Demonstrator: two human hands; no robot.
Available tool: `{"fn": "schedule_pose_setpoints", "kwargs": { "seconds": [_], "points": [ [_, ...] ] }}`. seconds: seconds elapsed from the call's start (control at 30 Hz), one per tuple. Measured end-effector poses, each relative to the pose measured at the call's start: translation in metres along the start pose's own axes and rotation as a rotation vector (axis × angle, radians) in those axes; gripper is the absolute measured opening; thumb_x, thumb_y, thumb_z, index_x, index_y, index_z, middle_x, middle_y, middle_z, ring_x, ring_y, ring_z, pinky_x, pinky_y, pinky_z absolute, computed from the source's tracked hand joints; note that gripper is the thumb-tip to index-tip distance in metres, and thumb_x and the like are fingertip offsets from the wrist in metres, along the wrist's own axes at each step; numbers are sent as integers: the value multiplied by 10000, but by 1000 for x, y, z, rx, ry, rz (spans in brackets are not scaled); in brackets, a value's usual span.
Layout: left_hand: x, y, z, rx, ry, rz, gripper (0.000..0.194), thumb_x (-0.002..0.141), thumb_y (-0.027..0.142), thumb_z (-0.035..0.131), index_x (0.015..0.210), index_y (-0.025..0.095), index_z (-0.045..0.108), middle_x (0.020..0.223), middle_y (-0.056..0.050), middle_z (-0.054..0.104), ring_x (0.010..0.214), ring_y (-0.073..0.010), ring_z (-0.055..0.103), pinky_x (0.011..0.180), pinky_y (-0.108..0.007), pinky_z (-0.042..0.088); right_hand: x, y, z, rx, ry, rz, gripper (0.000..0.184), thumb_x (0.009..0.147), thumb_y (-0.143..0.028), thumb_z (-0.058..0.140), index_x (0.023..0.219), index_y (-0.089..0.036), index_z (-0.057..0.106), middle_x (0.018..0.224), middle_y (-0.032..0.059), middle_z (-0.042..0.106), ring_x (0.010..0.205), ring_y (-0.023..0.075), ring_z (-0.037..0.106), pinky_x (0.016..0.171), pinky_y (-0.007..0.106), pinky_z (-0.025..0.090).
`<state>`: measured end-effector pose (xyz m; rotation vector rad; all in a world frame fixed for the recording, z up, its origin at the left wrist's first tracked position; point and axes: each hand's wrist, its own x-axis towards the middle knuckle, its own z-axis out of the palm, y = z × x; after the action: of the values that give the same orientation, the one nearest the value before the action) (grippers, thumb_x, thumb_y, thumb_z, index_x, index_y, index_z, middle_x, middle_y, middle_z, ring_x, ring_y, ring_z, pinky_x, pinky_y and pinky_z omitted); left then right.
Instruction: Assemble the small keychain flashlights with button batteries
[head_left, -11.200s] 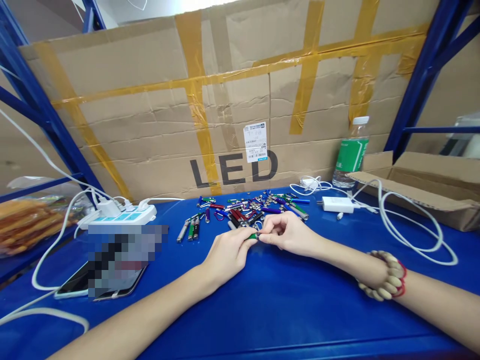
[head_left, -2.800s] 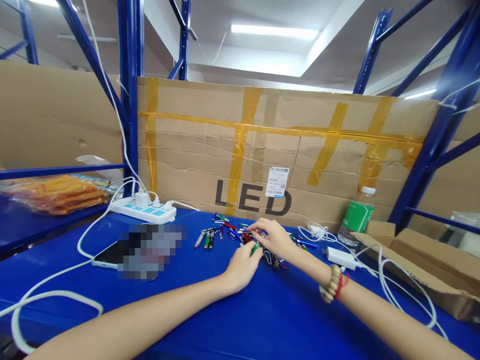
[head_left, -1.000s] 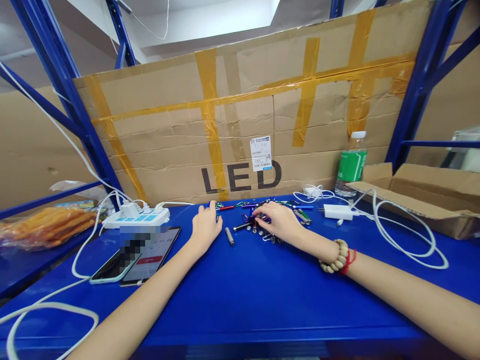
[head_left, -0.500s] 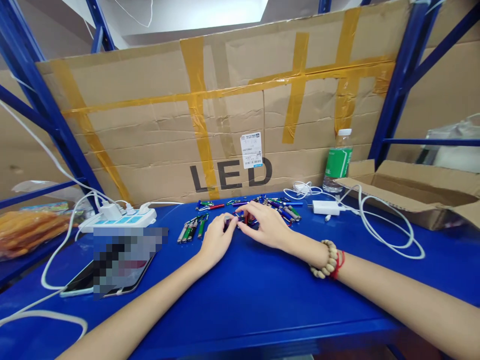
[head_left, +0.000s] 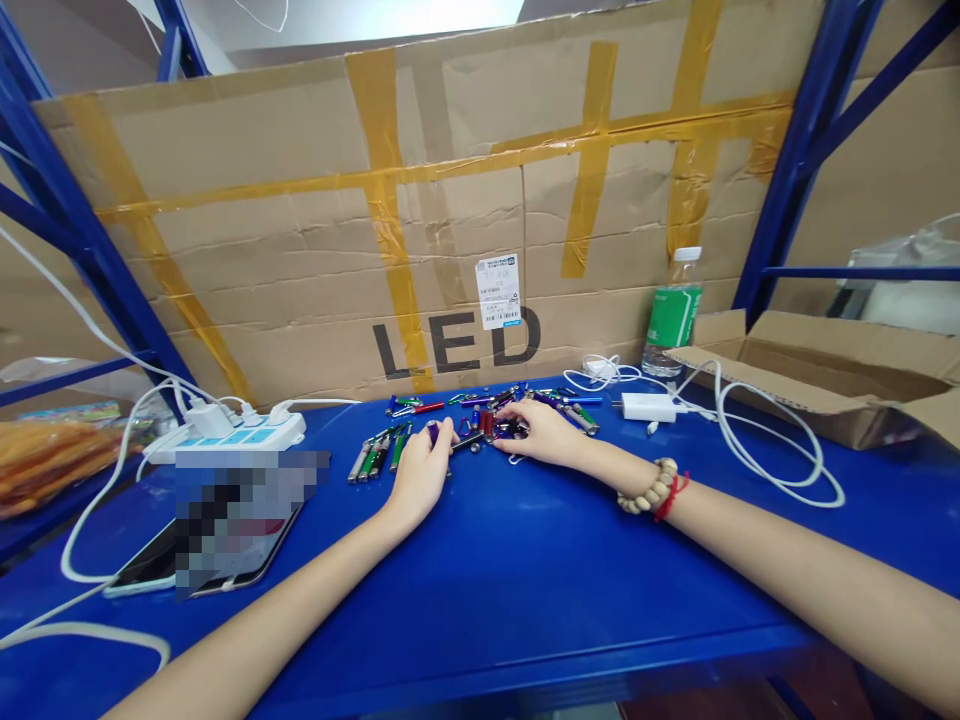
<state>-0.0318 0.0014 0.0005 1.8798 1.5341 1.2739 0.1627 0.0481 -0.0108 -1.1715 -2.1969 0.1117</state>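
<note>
My left hand [head_left: 422, 470] is closed around a small purple metal tube [head_left: 433, 432], whose end shows at the fingertips. A black tube [head_left: 469, 440] lies just right of those fingers. My right hand [head_left: 547, 432] reaches into a loose pile of coloured tubes with clips, which look like mini flashlights. Its thumb and fingers are apart, curved over dark tubes, close to a red tube [head_left: 487, 426]. Left of my left hand, several silver, green and black tubes [head_left: 379, 455] lie side by side. Another red tube [head_left: 429, 408] lies behind.
A power strip [head_left: 262, 437] and a tablet-like device [head_left: 247, 560] are at the left. White cables [head_left: 817, 470], a charger [head_left: 649, 407], a water bottle [head_left: 673, 318] and an open cardboard box [head_left: 855, 400] stand right. A cardboard sheet [head_left: 300, 270] backs the blue table [head_left: 517, 600].
My hands, close together before, have moved apart; the left went left and the right dipped into the pile. The black and red tubes between them now show. The view shifted slightly.
</note>
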Motion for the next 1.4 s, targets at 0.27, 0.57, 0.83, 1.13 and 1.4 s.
{"fn": "schedule_pose_setpoints", "kwargs": {
  "seconds": [0.27, 0.57, 0.83, 1.13, 1.4],
  "points": [
    [0, 3, 1, -193, 13, 66, 302, 821, 416, 415, 651, 179, 492, 606, 19, 489, 603, -133, 470, 568, -221, 354, 3, 1, -5, -38, 110, -43, 258, 827, -364, 497, 972, -188, 617, 999, 56, 640, 919, 173, 584, 826, 304, 434],
    [-8, 12, 4, -405, -179, -8, 295, 811, 435, 444, 665, 179, 453, 372, 93, 341, 345, -69, 328, 402, -184, 293, 5, 34, -22, -352, -13, 210, 259, 816, -210, 454, 990, -159, 639, 1102, 112, 611, 1027, 273, 523, 843, 436, 356],
    [-9, 14, 5, -408, -228, -45, 295, 802, 423, 429, 649, 173, 451, 382, 84, 365, 331, -66, 335, 363, -172, 253, 5, 24, -16, -370, -133, 81, 288, 870, -226, 399, 1044, -205, 628, 1171, 62, 596, 1074, 243, 514, 860, 419, 343],
    [-11, 15, 7, -314, -289, -16, 317, 788, 451, 440, 635, 173, 461, 396, 74, 378, 342, -76, 351, 379, -186, 280, 7, 19, -23, -327, -87, 169, 205, 786, -297, 540, 910, -242, 693, 995, 22, 685, 933, 219, 609, 782, 331, 427],
    [-11, 14, 7, -319, -301, -25, 316, 790, 447, 436, 634, 174, 455, 391, 75, 379, 336, -72, 347, 373, -179, 282, 6, 21, -21, -270, -27, 232, 204, 733, -180, 564, 871, -212, 710, 917, 26, 706, 855, 206, 641, 757, 295, 468]
  ]
}}
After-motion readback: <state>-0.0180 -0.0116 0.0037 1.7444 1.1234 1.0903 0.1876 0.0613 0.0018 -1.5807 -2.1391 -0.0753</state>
